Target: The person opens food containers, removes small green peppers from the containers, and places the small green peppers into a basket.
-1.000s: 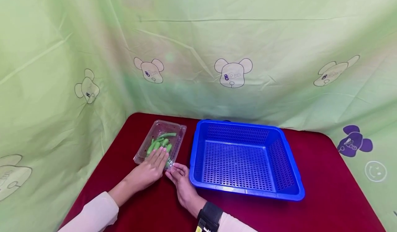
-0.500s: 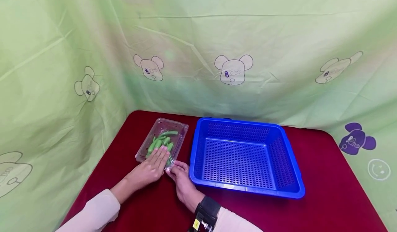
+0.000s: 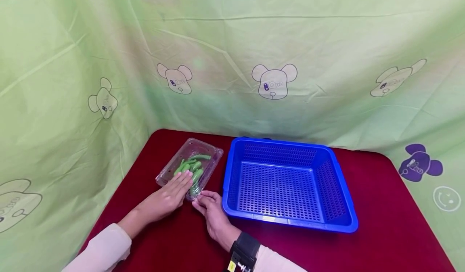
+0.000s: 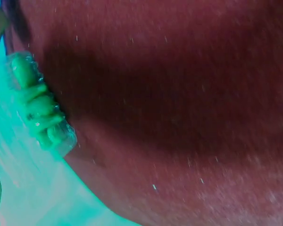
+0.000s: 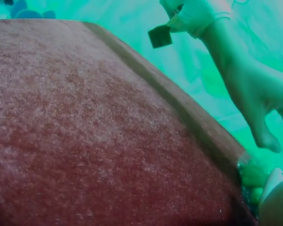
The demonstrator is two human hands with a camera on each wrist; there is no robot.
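Observation:
A clear plastic box [image 3: 174, 164] holds several slim green vegetables [image 3: 196, 166], whose exact kind I cannot tell. It sits slanted on the table's left part. My left hand [image 3: 168, 195] lies over the box's near left part, its fingers straight and covering some of the vegetables. At the near right corner, my right hand [image 3: 215, 215] pinches the box's edge between thumb and fingers. In the left wrist view the box's end with green vegetables [image 4: 40, 108] shows at the left. The right wrist view has my left hand [image 5: 254, 87] above the box.
A blue perforated plastic basket [image 3: 287, 219] stands right of the box, close to my right hand. A dark red cloth [image 3: 174, 243] covers the table. Green curtains [image 3: 218, 42] with printed bear heads hang behind it and at the left.
The box has turned slightly, its far end shifting right and its near end left. My left hand has slid a little left and toward me; my right hand keeps hold of the corner.

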